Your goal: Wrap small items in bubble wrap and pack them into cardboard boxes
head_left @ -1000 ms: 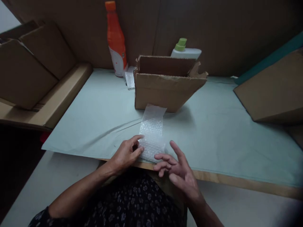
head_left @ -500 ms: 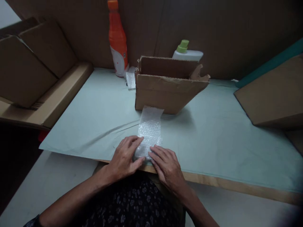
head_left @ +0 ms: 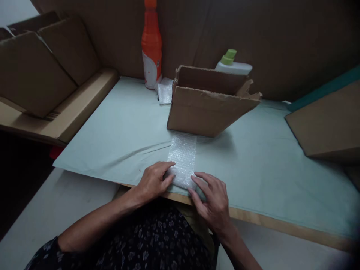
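A strip of clear bubble wrap (head_left: 182,153) lies flat on the pale green sheet (head_left: 120,131) that covers the table, running from the table's near edge up to an open cardboard box (head_left: 209,107). My left hand (head_left: 153,180) presses on the strip's near left corner. My right hand (head_left: 212,200) rests its fingertips on the near right corner, at the table's edge. Both hands lie flat on the wrap with fingers spread.
An orange bottle (head_left: 151,47) and a white bottle with a green cap (head_left: 232,64) stand at the back wall. A small bubble wrap piece (head_left: 164,92) lies by the orange bottle. Cardboard boxes (head_left: 42,71) stack at left; another cardboard piece (head_left: 327,123) leans at right.
My right hand came down from the air onto the wrap's near end, then slid to its right corner. The left hand stayed on the left corner. The view shifted slightly left.
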### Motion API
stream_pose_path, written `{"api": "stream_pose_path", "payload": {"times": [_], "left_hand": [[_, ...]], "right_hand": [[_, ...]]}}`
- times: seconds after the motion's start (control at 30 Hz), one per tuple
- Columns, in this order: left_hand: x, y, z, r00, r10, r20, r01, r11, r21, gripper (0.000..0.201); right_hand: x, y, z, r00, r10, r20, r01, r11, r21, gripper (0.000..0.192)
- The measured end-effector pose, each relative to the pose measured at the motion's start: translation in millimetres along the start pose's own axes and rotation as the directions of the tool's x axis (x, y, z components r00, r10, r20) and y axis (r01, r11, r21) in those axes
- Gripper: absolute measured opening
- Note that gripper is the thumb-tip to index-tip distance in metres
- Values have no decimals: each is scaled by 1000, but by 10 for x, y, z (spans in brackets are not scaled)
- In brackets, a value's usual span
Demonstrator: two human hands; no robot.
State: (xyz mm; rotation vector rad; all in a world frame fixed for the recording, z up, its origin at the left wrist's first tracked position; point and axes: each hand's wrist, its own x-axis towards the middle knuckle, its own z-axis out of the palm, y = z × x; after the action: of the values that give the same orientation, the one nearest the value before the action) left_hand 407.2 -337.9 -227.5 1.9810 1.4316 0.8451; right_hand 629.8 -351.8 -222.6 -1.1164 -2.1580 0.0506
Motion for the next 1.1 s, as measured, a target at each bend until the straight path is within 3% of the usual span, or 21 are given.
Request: {"api": "stream_pose_path", "payload": {"times": [0.17, 0.3, 0.43, 0.57, 0.7, 0.8, 0.97, 1.1], "left_hand": [[-8, -3, 10, 984, 151, -98, -134, 978, 161, 33], [-110, 15, -109, 958, 287, 14, -287, 951, 115, 30], [-77, -29, -140, 980, 191, 57, -194, 980, 46, 29], [91, -105, -54, 996, 86, -22, -84, 992, 98, 31], [116, -115, -33, 980, 172, -97, -155, 974, 163, 35], [8, -76, -103, 968, 248, -34, -240, 958, 155, 38], [-91, -68, -194, 983, 180, 25, -181, 982, 51, 34], [82, -145, -133, 994, 107, -24, -101, 980, 169, 33]], "right_hand": [[9, 57, 45, 984, -86, 157, 91, 995, -29, 22], [98, 103, 32, 983, -17, 181, -10, 989, 150, 19], [135, 112, -11, 977, 81, 198, -118, 976, 184, 22], [115, 103, 13, 993, 58, 102, -61, 998, 25, 32], [131, 112, 73, 976, 12, 218, -5, 1000, -31, 33], [179, 127, 68, 976, 16, 216, -20, 1000, 18, 27], [207, 118, -2, 963, 61, 262, -110, 978, 178, 24], [188, 76, 30, 989, 93, 116, -98, 995, 37, 32]]}}
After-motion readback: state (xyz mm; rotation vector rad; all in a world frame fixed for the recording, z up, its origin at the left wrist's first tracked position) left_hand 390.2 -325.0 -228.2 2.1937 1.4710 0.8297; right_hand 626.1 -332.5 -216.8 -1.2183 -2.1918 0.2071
